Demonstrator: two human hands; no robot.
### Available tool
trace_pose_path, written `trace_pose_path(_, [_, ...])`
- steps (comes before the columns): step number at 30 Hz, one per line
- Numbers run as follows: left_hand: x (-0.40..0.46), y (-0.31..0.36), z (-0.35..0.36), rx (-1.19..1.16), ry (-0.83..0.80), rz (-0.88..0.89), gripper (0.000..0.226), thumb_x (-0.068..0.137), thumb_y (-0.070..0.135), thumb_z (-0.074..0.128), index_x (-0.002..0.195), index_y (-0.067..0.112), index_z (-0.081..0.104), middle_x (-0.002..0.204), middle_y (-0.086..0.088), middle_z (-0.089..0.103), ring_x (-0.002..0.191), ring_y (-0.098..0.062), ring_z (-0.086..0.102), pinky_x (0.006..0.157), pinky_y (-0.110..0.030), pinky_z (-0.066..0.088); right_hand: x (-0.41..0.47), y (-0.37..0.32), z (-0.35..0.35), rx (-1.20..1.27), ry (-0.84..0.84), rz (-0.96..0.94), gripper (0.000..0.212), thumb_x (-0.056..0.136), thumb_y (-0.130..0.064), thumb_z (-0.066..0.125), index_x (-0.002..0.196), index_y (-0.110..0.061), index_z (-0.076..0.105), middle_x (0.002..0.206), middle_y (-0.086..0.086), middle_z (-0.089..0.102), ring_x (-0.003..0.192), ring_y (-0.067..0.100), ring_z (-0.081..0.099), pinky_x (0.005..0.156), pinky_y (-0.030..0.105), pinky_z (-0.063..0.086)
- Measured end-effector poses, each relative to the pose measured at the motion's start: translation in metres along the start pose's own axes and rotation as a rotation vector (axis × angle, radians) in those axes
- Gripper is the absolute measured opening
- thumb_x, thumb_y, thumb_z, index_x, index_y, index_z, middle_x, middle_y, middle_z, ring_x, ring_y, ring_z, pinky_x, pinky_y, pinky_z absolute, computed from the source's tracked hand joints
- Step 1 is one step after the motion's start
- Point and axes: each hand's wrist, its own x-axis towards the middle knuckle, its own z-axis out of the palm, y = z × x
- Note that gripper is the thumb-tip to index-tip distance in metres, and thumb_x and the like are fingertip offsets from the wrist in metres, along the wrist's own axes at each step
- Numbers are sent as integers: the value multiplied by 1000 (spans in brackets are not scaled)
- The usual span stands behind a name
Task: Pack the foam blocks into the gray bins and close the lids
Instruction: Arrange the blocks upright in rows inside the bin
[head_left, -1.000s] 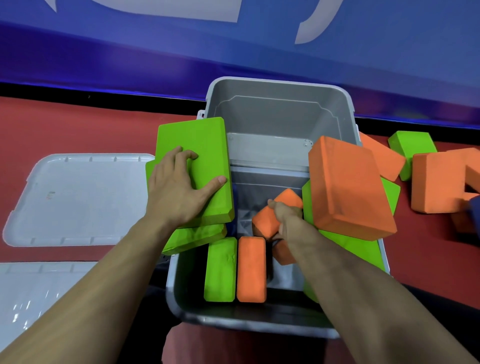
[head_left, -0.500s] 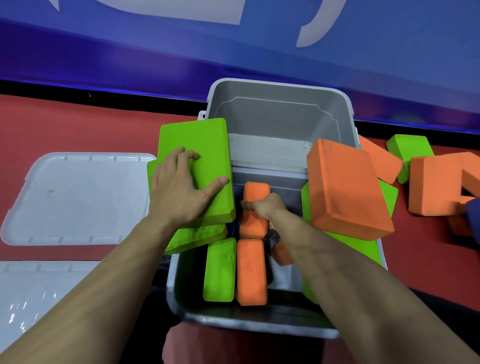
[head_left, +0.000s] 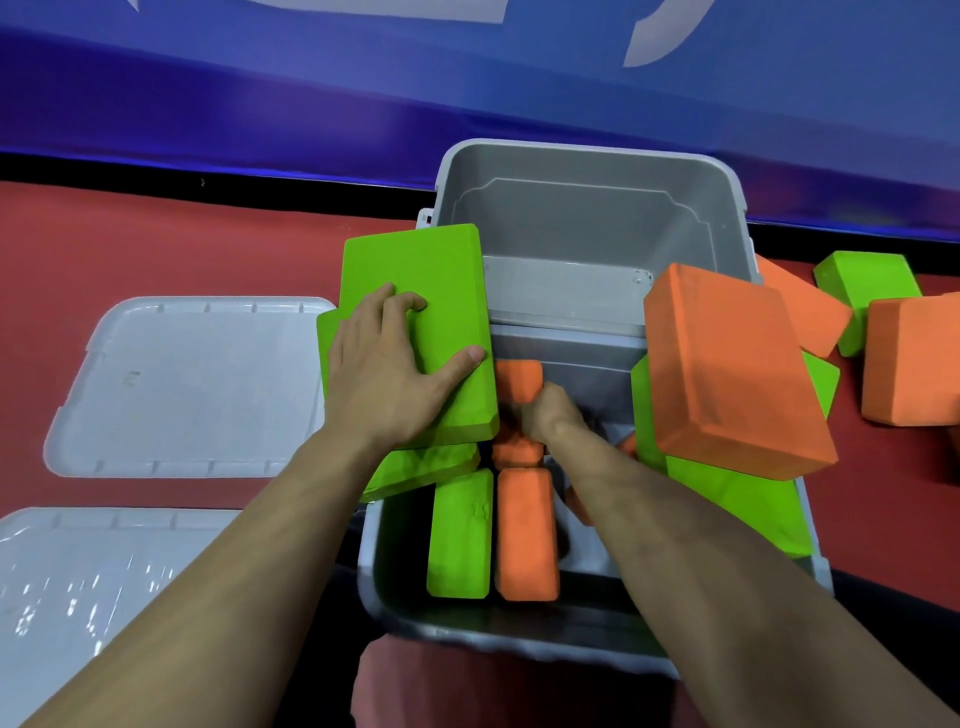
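Orange block (head_left: 517, 382) gripped upright in near gray bin (head_left: 395, 613) by right hand (head_left: 545, 418), fingers curled.
Vs 0.5 s ago: block seated lower, prob. touching bottom; green block (head_left: 441, 291) pressed flat under left hand (head_left: 384, 374), unchanged.

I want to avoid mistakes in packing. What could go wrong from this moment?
1. The big orange block lies tilted on the near bin's right rim; it may slide off.
2. The left hand presses green blocks overhanging the left rim; released, they may tip.
3. The right hand grips an orange block in a narrow gap; it may jam.
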Motion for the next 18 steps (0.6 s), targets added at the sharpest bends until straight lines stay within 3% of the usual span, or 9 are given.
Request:
trace_pose_path(4, [-1, 1, -1, -3, -5, -3, 82, 76, 81, 53, 137, 27, 48, 159, -3, 34, 147, -25, 30, 119, -46, 24, 33, 27, 12, 81, -4, -25, 121, 21, -103, 60, 107, -19, 71, 95, 1, 77, 83, 23, 74, 76, 39, 62])
trace_pose_path(8, [0, 4, -8, -79, -5, -118, 62, 83, 67, 65, 133, 35, 50, 161, 4, 27, 151, -17, 21, 122, -56, 5, 50, 45, 20, 242, -37, -37, 123, 25, -97, 71, 118, -18, 62, 108, 5, 75, 94, 25, 73, 85, 45, 61])
trace_pose_path(10, [0, 6, -11, -109, -10, -167, 66, 81, 64, 70, 135, 33, 50, 162, 0, 24, 152, -21, 19, 123, -56, 10, 9, 24, 1, 279, -19, -38, 104, 49, -77, 81, 124, -10, 60, 115, 10, 73, 100, 28, 72, 89, 45, 59])
trace_pose_path(12, [1, 7, -14, -140, -13, -192, 74, 79, 60, 74, 140, 28, 48, 163, -6, 20, 152, -26, 17, 122, -50, 19, -23, 6, -16, 247, 59, -72, 65, 82, -56, 75, 122, -6, 63, 115, 10, 71, 105, 28, 67, 92, 39, 53])
trace_pose_path(13, [2, 7, -16, -163, -6, -202, 77, 78, 58, 77, 142, 26, 47, 163, -9, 19, 151, -28, 17, 122, -47, 21, -35, 0, -22, 287, 153, -113, 43, 92, -50, 67, 109, -11, 67, 104, 6, 71, 98, 24, 65, 87, 35, 50])
trace_pose_path(14, [3, 6, -16, -185, -1, -211, 79, 78, 54, 78, 143, 24, 45, 162, -10, 19, 151, -30, 18, 121, -45, 23, -44, -4, -27, 365, 239, -162, 34, 97, -48, 61, 89, -16, 65, 87, 2, 68, 87, 22, 62, 80, 33, 46])
trace_pose_path(16, [3, 3, -18, -222, -3, -242, 85, 79, 48, 81, 148, 21, 39, 159, -13, 23, 147, -35, 26, 119, -45, 27, -64, -15, -32, 544, 260, -260, 54, 99, -56, 53, 75, -9, 60, 76, 5, 69, 80, 24, 65, 77, 38, 49])
trace_pose_path(18, [4, -1, -17, -321, -44, -319, 94, 79, 42, 83, 152, 18, 30, 156, -16, 29, 141, -35, 37, 117, -45, 32, -83, -25, -34, 689, 64, -336, 63, 94, -69, 50, 95, -9, 71, 100, 15, 75, 103, 31, 71, 93, 48, 54])
